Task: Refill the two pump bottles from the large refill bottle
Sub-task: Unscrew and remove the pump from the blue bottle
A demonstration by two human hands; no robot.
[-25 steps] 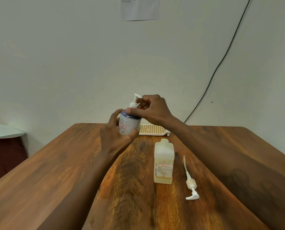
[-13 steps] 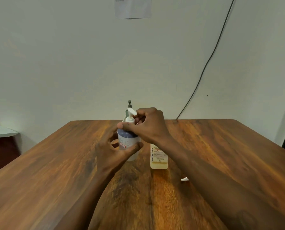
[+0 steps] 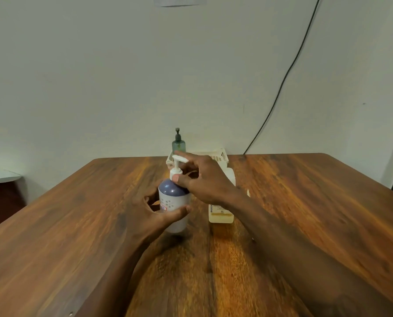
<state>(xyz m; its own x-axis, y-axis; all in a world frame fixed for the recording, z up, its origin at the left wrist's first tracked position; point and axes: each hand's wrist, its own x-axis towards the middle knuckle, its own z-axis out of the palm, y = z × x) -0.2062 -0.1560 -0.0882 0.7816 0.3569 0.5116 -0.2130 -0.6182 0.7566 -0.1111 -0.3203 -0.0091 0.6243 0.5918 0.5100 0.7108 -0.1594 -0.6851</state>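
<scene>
Gripping the white pump bottle with the blue dome (image 3: pixel 174 203), your left hand (image 3: pixel 148 216) wraps its lower body from the left, thumb across the front, and keeps it upright at the middle of the wooden table (image 3: pixel 76 225); whether its base rests on the wood or hangs just above it cannot be told. Your right hand (image 3: pixel 204 179) is closed on the white pump head (image 3: pixel 176 167), thumb and fingers pinching the collar where it meets the dome. Whether you are screwing the pump on or off cannot be told from this view, nor can the fill level inside the opaque body.

Just to the right, partly hidden by your right forearm, stands the large refill bottle (image 3: pixel 220 213), translucent, with pale yellow liquid low in it and no cap visible. A thin white piece beside it (image 3: pixel 248 192) is too hidden to name. Farther back, near the wall, a dark green pump bottle (image 3: pixel 178 144) stands with its pump fitted, next to a white perforated basket (image 3: pixel 218 156).

Judged from this arrangement, the task sits near its midpoint: one pump bottle is in hand at its collar, the other appears untouched, and pouring for at least one bottle probably remains.
</scene>
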